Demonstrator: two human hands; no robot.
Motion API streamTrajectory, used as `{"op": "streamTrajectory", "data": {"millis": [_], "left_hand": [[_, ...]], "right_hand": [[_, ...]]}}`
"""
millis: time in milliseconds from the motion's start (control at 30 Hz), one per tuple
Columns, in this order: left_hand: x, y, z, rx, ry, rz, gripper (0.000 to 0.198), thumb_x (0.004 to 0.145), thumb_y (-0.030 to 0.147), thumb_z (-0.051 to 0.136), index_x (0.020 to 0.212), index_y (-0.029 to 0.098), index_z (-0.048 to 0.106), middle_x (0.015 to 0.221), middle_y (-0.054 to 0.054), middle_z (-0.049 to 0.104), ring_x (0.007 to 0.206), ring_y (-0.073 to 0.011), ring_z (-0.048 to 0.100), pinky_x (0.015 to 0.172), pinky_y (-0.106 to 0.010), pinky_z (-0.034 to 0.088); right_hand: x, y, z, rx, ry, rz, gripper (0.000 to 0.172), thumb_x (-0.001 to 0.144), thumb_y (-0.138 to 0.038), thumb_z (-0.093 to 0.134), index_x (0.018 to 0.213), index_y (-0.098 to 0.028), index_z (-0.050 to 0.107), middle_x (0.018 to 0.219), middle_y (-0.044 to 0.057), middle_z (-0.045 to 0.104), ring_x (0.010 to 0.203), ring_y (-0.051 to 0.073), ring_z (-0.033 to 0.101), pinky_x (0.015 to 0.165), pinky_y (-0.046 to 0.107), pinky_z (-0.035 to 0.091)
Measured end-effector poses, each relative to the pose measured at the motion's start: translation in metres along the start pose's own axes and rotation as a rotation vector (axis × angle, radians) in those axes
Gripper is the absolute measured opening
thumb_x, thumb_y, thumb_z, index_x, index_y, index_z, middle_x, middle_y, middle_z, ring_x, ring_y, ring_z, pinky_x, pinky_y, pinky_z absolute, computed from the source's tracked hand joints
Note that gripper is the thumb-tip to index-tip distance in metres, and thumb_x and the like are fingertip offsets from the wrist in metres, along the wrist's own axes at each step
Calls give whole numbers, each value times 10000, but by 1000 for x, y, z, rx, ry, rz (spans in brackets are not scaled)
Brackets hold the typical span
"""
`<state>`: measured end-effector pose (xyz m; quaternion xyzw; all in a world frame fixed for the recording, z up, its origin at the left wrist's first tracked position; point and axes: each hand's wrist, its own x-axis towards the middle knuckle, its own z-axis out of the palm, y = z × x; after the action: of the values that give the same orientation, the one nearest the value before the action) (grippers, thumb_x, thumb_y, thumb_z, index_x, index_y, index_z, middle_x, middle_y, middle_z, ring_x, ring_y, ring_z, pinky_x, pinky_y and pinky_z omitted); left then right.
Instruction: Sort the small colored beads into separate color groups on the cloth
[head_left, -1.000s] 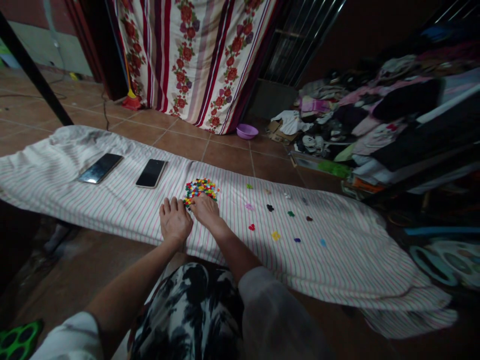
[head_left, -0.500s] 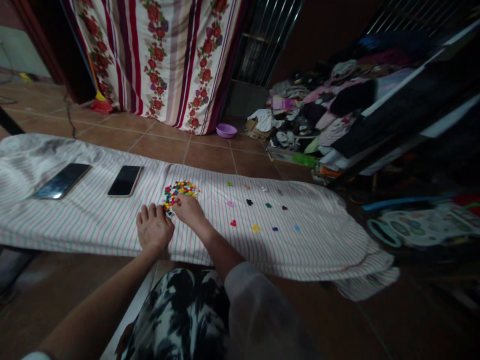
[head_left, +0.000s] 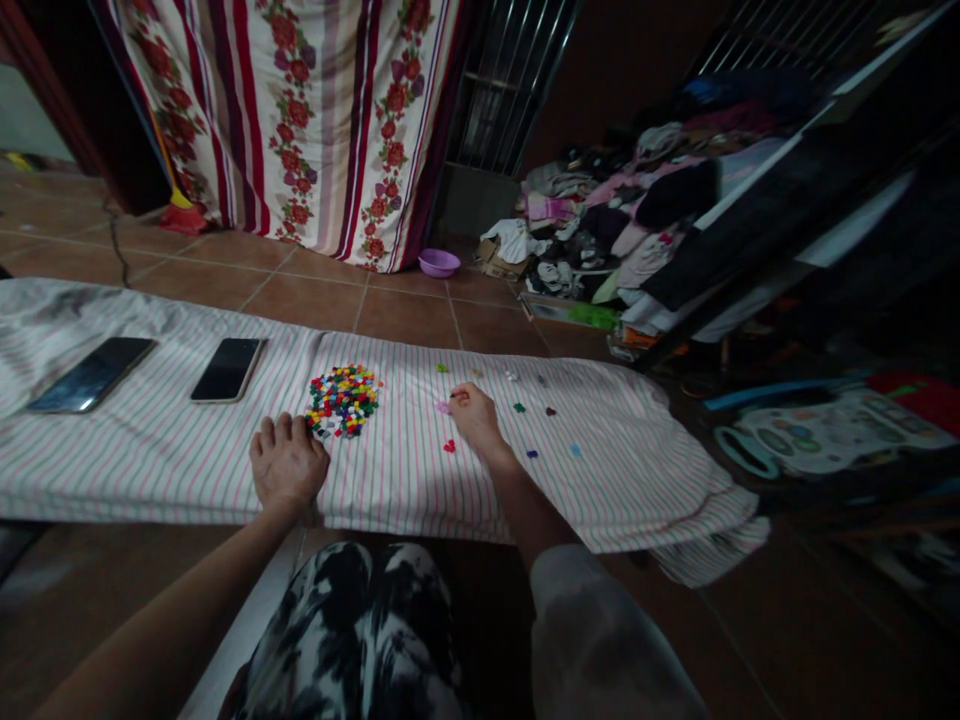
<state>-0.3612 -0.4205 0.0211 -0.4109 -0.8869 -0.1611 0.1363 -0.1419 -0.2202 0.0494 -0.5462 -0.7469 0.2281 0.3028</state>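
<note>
A heap of small coloured pieces (head_left: 343,402), block-like and too small to identify, lies on the striped cloth (head_left: 397,490). Beside its near left edge, my left hand (head_left: 289,462) rests palm down with its fingers laid out, holding nothing. My right hand (head_left: 475,418) is pinched on a tiny dark piece (head_left: 453,397), just by the pink cluster (head_left: 443,407). Sorted clusters sit around it: red (head_left: 449,446), lime green (head_left: 442,368), white (head_left: 511,376), dark green (head_left: 519,408), brown (head_left: 550,411), dark blue (head_left: 532,454) and light blue (head_left: 576,450). The hand hides some of the cloth below it.
Two dark-screened phones, a larger one (head_left: 94,375) and a smaller one (head_left: 228,370), lie left of the heap. Beyond the cloth are a purple basin (head_left: 439,263), a floral curtain (head_left: 292,130), a red broom (head_left: 184,217) and piled clothes (head_left: 585,225).
My right hand has moved right from the heap to the clusters, with a dark piece in its fingers. My left hand stays beside the heap. The whole view has shifted slightly.
</note>
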Motion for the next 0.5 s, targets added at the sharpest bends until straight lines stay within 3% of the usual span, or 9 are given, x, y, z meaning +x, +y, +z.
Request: {"op": "streamTrajectory", "data": {"millis": [200, 500], "left_hand": [[0, -1, 2, -2, 0, -4, 431, 880, 276, 366, 1209, 104, 584, 1329, -170, 565, 1329, -355, 411, 1074, -489, 321], [0, 1, -2, -5, -22, -11, 431, 873, 272, 365, 1206, 110, 586, 1328, -165, 564, 1326, -349, 407, 1068, -487, 326]], "right_hand": [[10, 41, -32, -228, 79, 157, 184, 767, -189, 562, 908, -203, 680, 869, 35, 712, 831, 172, 647, 755, 252, 448], [12, 57, -38, -349, 8, 205, 181, 789, -168, 578, 923, -213, 691, 920, 46, 726, 881, 188, 659, 710, 251, 429]]}}
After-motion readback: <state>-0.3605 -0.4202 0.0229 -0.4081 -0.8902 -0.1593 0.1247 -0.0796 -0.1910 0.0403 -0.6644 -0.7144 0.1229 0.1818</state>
